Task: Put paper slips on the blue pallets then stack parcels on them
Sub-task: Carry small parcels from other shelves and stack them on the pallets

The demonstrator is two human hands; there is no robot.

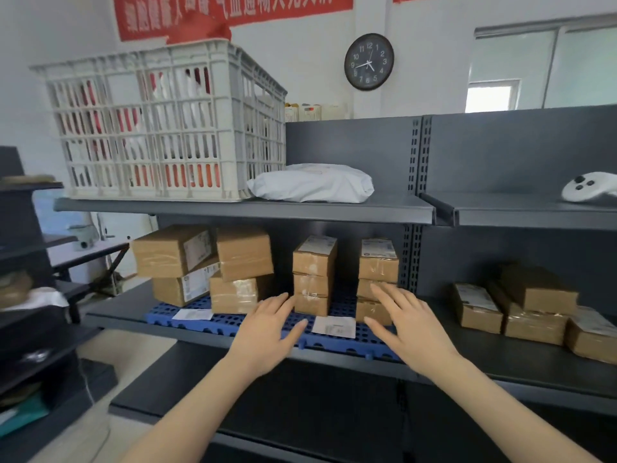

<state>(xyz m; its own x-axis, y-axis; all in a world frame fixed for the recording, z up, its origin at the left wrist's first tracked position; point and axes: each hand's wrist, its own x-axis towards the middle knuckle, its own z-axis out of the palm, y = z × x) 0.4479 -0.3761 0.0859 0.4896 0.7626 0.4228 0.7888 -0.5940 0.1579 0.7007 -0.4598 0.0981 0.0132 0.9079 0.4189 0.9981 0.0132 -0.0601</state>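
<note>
A blue perforated pallet point(230, 324) lies on the middle shelf. Two white paper slips rest on it: one point(193, 314) at the left, one point(334, 326) in the middle front. Brown cardboard parcels stand on the pallet: a loose pile point(203, 265) at the left, a three-high stack point(314, 275) in the middle and another stack point(378, 265) at the right. My left hand point(267, 332) hovers open in front of the pallet, left of the middle slip. My right hand point(405, 320) is open, its fingertips against the right stack's lower parcels.
More brown parcels point(527, 305) sit on the shelf to the right, off the pallet. On the upper shelf stand a grey plastic crate point(160, 125), a white soft bag point(312, 183) and a white controller point(589, 187). Dark racks point(30, 295) stand at the left.
</note>
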